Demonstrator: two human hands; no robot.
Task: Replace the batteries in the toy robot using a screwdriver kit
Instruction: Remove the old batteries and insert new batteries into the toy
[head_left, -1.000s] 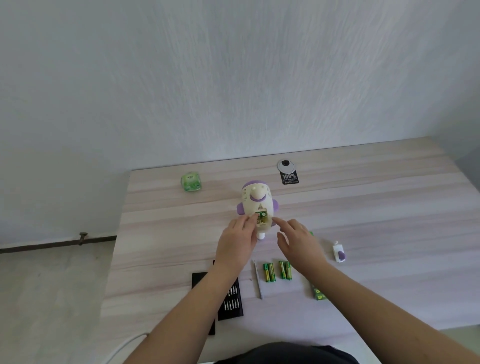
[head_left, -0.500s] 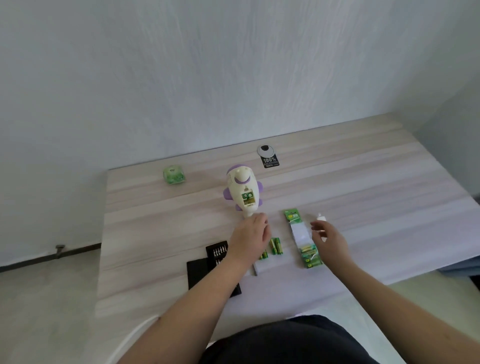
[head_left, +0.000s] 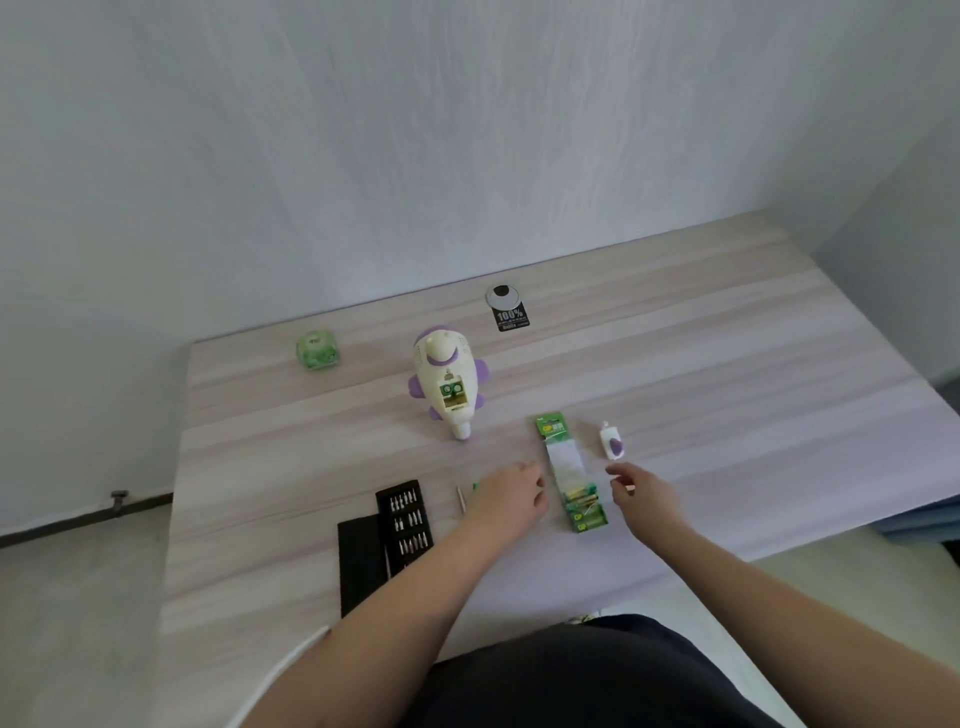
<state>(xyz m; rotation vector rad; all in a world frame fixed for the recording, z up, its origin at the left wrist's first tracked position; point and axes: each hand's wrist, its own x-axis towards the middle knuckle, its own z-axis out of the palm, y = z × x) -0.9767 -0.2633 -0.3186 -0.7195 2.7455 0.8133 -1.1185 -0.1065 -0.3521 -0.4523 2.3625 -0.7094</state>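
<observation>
Okay, I'm looking down at the wooden table, and the toy robot lies on its front, its battery bay open with green battery ends showing inside. Nearer to me than the toy, my left hand rests palm-down on the table over the loose batteries; only a green sliver peeks out at its left edge, so I can't tell whether the fingers pinch anything, though they look loosely curled and together. A thin screwdriver lies just beside that hand, and further left of it sits the open bit case with its black lid alongside. Right of the toy and nearer me, the green battery pack lies lengthwise between my two hands. My right hand hovers just beside it, fingers relaxed and slightly curled, holding nothing. A small white-and-purple cover lies just beyond that hand. Behind the toy are a green cube and a black tag.
</observation>
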